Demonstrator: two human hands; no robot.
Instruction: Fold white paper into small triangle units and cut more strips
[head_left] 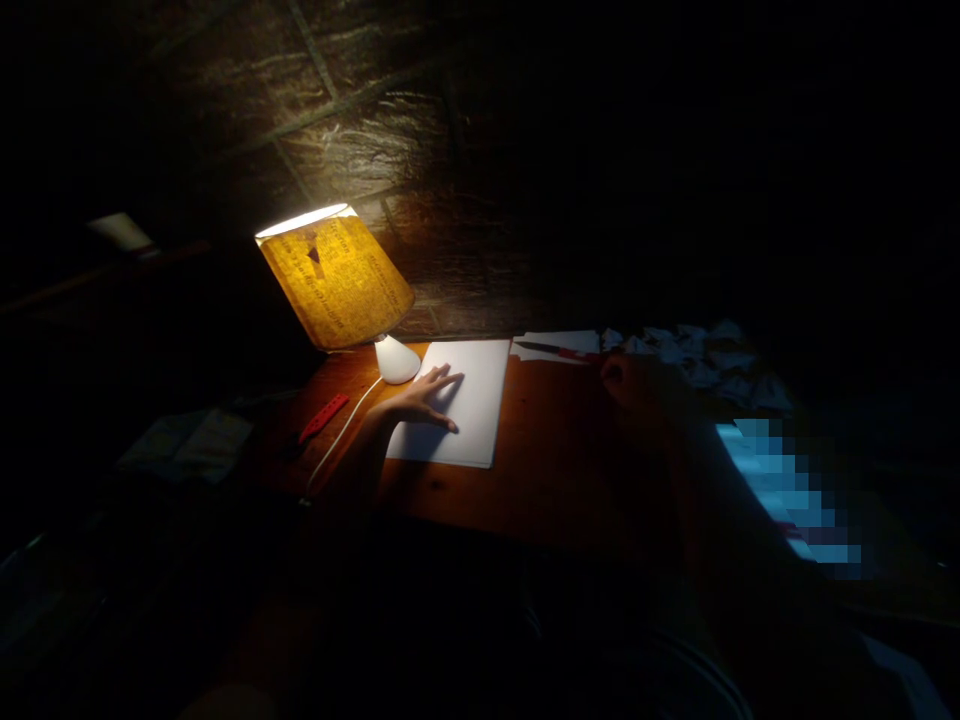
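Note:
My left hand [425,397] lies on a stack of white paper [474,420], fingers spread and stretched out. My right hand [631,382] is in shadow to the right, closed in a fist. From it a knife [559,351] points left, with a dark blade and a red handle; the handle's end runs into the fist. Beneath the blade are more white sheets [577,342] near the wall. Darkness hides most of the right fingers.
A lit table lamp [341,285] stands left of the paper, its white cord [341,435] running forward. Beside the cord is a red-handled tool [322,418]. Several folded white paper pieces [701,360] lie at the right, behind a pixelated bright screen [787,490]. A stone wall [390,140] rises behind.

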